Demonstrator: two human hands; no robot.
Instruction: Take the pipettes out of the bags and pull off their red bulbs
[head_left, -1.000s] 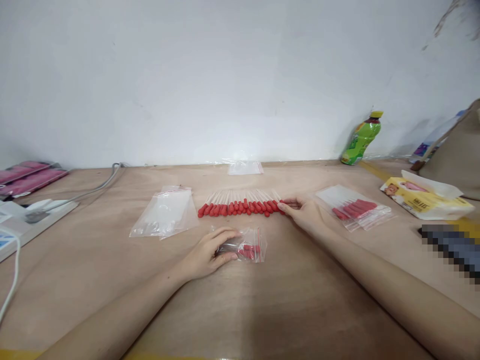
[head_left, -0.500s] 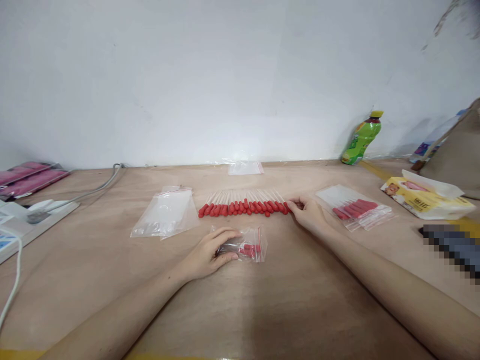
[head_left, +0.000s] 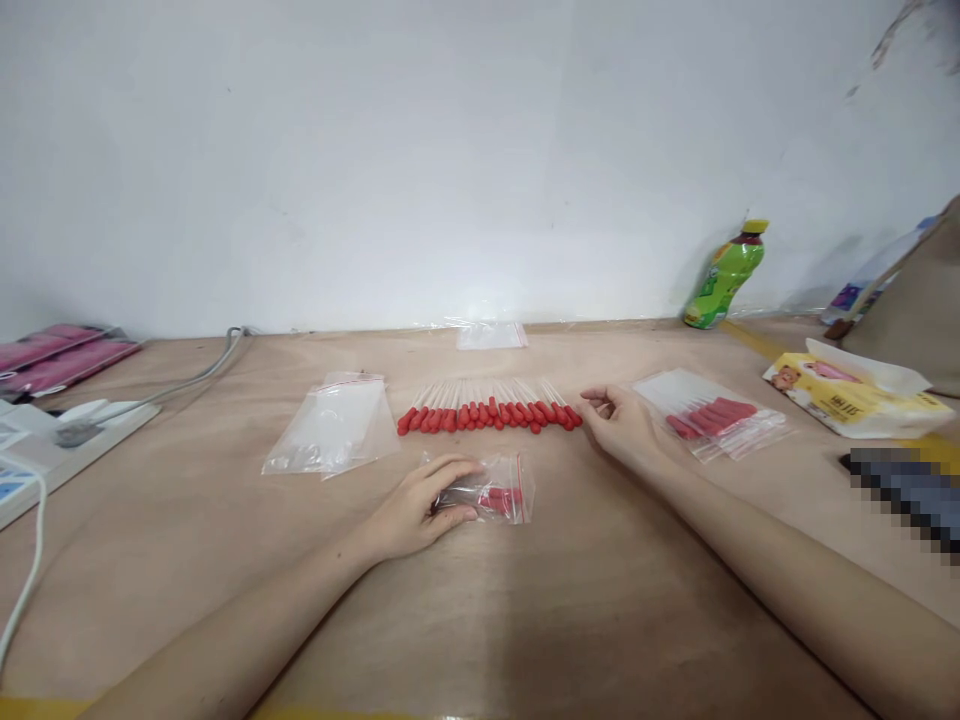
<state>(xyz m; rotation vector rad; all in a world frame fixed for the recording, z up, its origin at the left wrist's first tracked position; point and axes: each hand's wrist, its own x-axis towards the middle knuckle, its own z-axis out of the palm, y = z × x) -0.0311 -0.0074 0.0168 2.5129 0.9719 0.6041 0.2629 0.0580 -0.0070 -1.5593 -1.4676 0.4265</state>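
My left hand [head_left: 429,505] rests on the table with fingers and thumb curved round a small clear zip-lock bag [head_left: 527,490]. Some red pieces [head_left: 499,499] show inside that bag; the rest is covered by my fingers. Beyond it lies a row of thin pale sticks with red ends [head_left: 491,412], side by side, red ends towards me. At the row's right end is my right hand [head_left: 616,422], thumb and fingertips slightly apart and nothing visible between them. Further right, clear bags with red-ended sticks [head_left: 712,415] lie in a pile.
Flat clear bags [head_left: 330,425] lie left of the row, and another bag [head_left: 491,337] lies by the wall. A green bottle [head_left: 727,275], a yellow tissue pack [head_left: 855,395] and a blurred dark object [head_left: 904,495] are at right. A power strip [head_left: 82,440] and pink packets [head_left: 67,355] sit left.
My right hand has shifted slightly right, its fingertips coming away from the red end of the last stick and parting a little. My left hand stays at the bag.
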